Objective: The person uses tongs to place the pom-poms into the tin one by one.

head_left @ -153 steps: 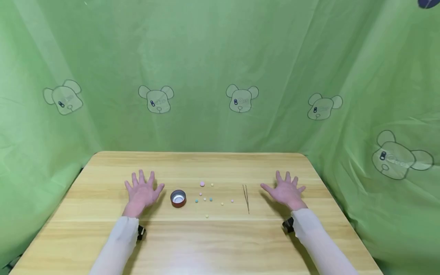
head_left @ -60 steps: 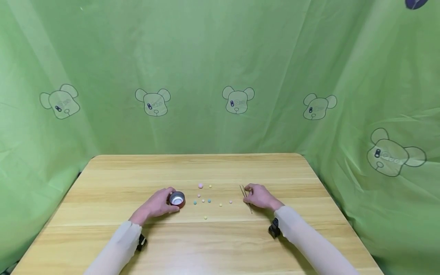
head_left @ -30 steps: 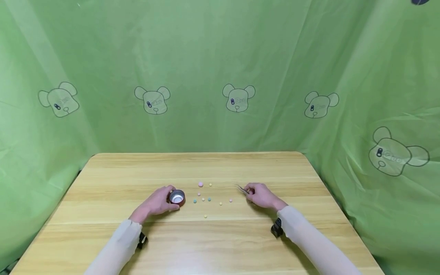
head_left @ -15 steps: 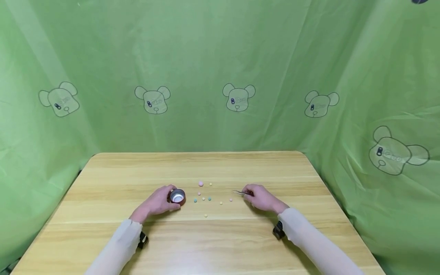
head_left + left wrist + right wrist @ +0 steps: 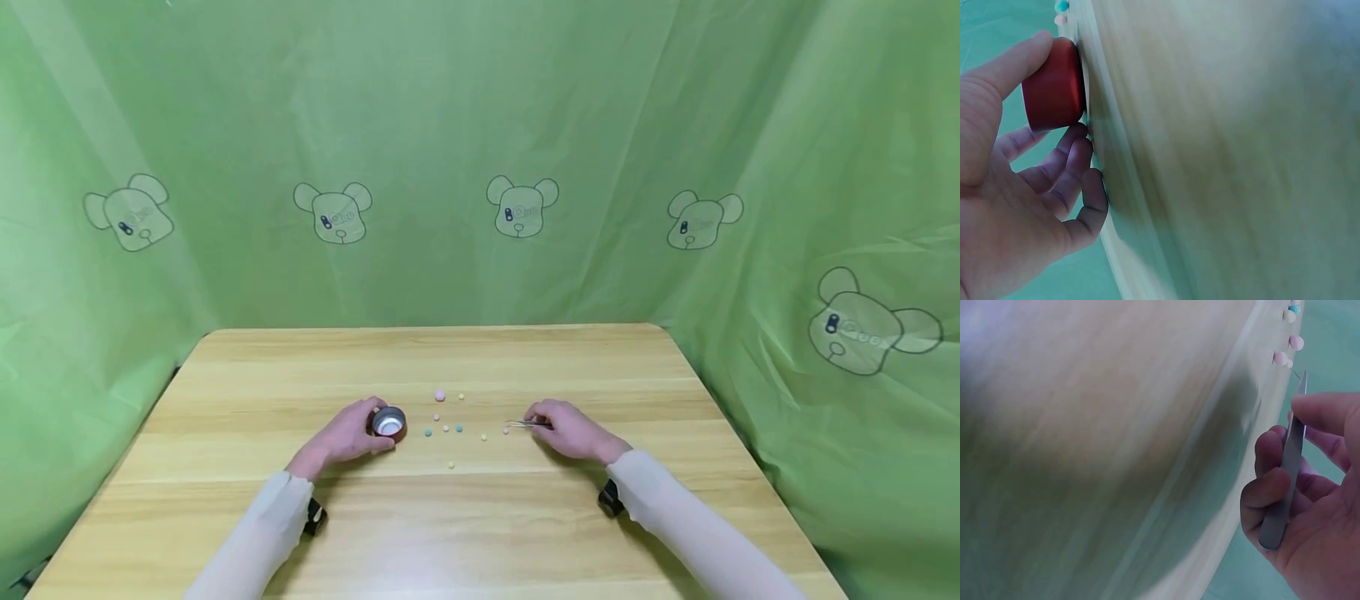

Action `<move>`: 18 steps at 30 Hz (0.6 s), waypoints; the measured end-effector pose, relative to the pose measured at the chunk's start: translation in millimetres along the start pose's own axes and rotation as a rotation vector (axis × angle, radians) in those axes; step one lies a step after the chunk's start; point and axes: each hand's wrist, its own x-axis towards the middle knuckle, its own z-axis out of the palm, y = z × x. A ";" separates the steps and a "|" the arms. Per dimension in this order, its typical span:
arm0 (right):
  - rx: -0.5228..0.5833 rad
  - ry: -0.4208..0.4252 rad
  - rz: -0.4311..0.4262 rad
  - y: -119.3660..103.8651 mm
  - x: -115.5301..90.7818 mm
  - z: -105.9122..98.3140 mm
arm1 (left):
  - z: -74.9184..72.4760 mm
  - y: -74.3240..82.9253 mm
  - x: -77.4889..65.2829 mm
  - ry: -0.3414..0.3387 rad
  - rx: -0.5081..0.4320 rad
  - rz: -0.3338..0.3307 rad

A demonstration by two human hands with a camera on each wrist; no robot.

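Observation:
My left hand [image 5: 348,432] holds a small round red tin [image 5: 1057,87] between thumb and fingers as it stands on the table. Its silvery inside shows from above in the head view. Metal tweezers [image 5: 1286,487] are gripped in my right hand [image 5: 568,429], pinched near the middle with the thumb, and their tips point left. Just at the tips lies a small pink ball [image 5: 506,431]; whether they touch it I cannot tell. Between the hands several more little balls are scattered, among them a larger pink ball [image 5: 440,396] and a blue ball [image 5: 459,428].
The wooden table [image 5: 465,533] carries all of this. A yellow ball [image 5: 451,465] lies nearest the front of the group. Behind and at both sides hangs a green curtain [image 5: 427,267] with bear-head drawings.
Both hands came in from lying spread open. The left hand took hold of the tin; the right picked up the tweezers and turned their tips left, toward the nearest pink ball.

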 end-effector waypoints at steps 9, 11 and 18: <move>-0.033 -0.014 -0.034 1.2 1.8 -1.1 | -2.9 0.6 2.4 -0.002 0.007 -0.011; -0.035 -0.019 -0.027 1.4 2.0 -0.5 | -2.8 0.7 2.3 -0.004 0.009 -0.014; -0.032 -0.034 -0.021 2.5 1.3 2.7 | -1.3 1.6 1.4 -0.010 -0.003 -0.020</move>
